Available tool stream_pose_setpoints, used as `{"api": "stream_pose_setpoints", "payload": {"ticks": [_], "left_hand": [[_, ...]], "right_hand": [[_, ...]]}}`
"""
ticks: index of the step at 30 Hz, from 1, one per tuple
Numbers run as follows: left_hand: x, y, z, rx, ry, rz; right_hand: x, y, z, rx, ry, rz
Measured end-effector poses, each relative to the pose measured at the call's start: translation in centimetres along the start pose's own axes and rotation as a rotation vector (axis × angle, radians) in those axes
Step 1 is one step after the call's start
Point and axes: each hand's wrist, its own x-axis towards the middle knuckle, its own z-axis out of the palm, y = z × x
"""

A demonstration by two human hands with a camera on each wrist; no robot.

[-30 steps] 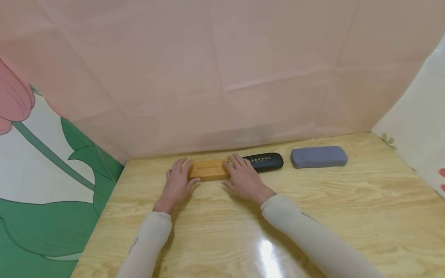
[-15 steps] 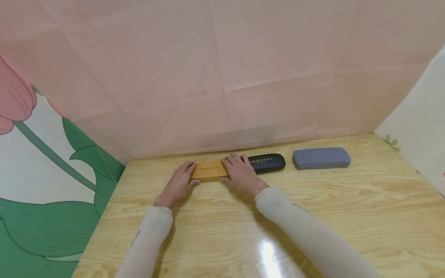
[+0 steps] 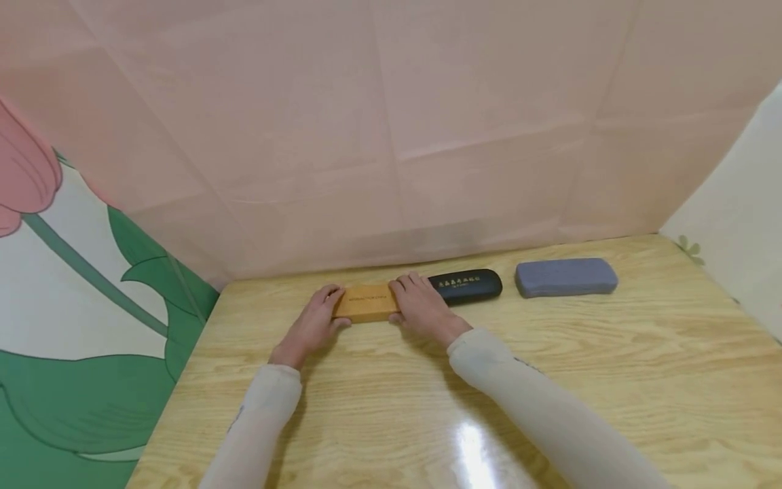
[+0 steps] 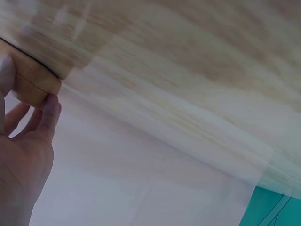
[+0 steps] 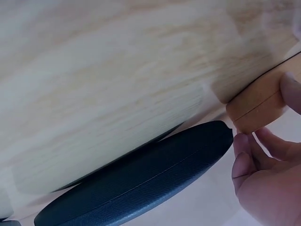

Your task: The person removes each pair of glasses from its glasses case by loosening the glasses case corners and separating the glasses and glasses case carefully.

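Note:
A tan-orange glasses case (image 3: 368, 302) with small dark lettering on its lid lies near the back of the table. My left hand (image 3: 313, 322) grips its left end, thumb at the front side and fingers over the far side. The right hand (image 3: 423, 305) holds the other end the same way. In the right wrist view the thumb (image 5: 290, 92) presses on the tan-orange case (image 5: 258, 106), whose seam shows along the side. Just beyond the right fingers lies a black glasses case (image 3: 467, 286) with gold characters, its left end partly hidden behind that hand.
A blue-grey glasses case (image 3: 566, 277) lies to the right of the black one. Pink cloth (image 3: 391, 170) hangs along the table's back edge. Light falls as a bright glare on the wood-grain table (image 3: 379, 407).
Both hands have closed in on the ends of the tan-orange case, fingers and thumbs now gripping it. The right hand shifted slightly left. The black and blue-grey cases stayed in place.

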Motion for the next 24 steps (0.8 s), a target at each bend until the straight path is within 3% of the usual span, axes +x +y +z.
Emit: {"api": "stream_pose_setpoints", "payload": {"ticks": [12, 24], "left_hand": [[-1.6, 1.1, -0.3, 0.009, 0.014, 0.023], [-4.0, 1.5, -0.1, 0.051, 0.049, 0.056]], "right_hand": [[-2.0, -0.7, -0.3, 0.035, 0.038, -0.013], [-3.8, -1.7, -0.5, 0.089, 0.015, -0.033]]}}
